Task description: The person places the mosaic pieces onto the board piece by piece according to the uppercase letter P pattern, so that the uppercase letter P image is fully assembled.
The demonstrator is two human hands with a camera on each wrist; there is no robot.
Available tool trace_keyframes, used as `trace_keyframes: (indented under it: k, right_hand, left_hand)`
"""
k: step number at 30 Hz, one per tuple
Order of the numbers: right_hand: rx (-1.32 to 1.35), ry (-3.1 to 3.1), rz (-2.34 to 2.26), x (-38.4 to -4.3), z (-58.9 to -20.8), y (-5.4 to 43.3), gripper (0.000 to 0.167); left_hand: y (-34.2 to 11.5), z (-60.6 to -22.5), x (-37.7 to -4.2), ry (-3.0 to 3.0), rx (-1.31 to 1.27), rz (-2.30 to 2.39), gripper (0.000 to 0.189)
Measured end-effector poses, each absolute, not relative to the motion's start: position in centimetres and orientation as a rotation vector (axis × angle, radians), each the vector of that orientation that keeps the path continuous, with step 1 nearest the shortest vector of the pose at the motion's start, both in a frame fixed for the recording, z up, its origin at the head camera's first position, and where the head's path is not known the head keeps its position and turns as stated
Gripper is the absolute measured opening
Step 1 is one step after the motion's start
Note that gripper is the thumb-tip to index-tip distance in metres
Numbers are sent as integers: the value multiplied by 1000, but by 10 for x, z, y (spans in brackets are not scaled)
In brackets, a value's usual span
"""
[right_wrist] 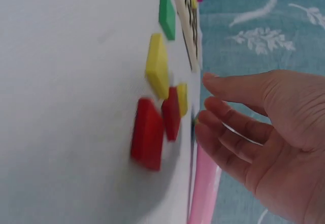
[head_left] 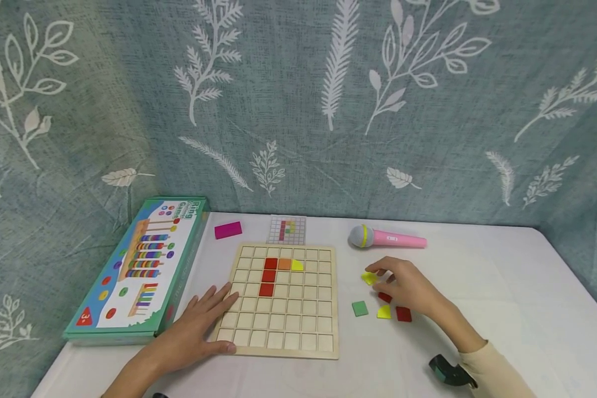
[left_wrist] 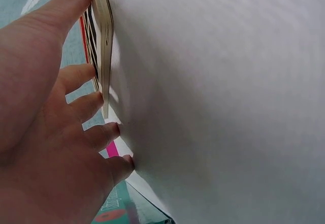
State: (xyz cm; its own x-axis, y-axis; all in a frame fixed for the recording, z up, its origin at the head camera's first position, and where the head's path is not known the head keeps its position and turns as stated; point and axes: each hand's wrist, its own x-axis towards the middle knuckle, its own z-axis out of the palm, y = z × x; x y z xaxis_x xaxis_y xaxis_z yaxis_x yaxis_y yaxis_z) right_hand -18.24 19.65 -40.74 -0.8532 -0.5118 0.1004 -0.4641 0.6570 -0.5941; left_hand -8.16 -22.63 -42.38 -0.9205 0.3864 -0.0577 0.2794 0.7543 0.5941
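Observation:
A wooden grid board [head_left: 282, 351] lies at the middle of the table. In its cells sit a column of red square tiles [head_left: 266, 289], an orange tile [head_left: 284, 264] and a yellow tile [head_left: 297, 266] with a rounded corner. My left hand [head_left: 199, 329] rests along the board's left edge, fingers spread, thumb at the near corner. Over the loose tiles hovers my right hand [head_left: 405, 284], thumb and fingers apart around a yellow tile [head_left: 370, 278]. In the right wrist view nothing sits between those fingertips. Nearby lie a green tile [head_left: 360, 308], another yellow tile [head_left: 384, 312] and red tiles [head_left: 404, 314].
A pattern card [head_left: 287, 230] lies just behind the board, with a magenta block [head_left: 228, 230] to its left. A pink toy microphone [head_left: 393, 238] lies behind the loose tiles. The large game box [head_left: 134, 271] takes up the left side, close to my left hand.

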Motion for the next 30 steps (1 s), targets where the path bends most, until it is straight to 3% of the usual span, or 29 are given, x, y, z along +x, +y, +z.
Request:
trace_keyframes:
  k: [15, 30]
  right_hand:
    - [-700, 2860, -940, -168, -417, 214, 28]
    - [-775, 2815, -971, -171, -411, 211, 31]
  left_hand:
    - [-226, -425, -82, 2778, 527, 905, 93]
    - [-227, -427, -82, 2780, 533, 905, 93]
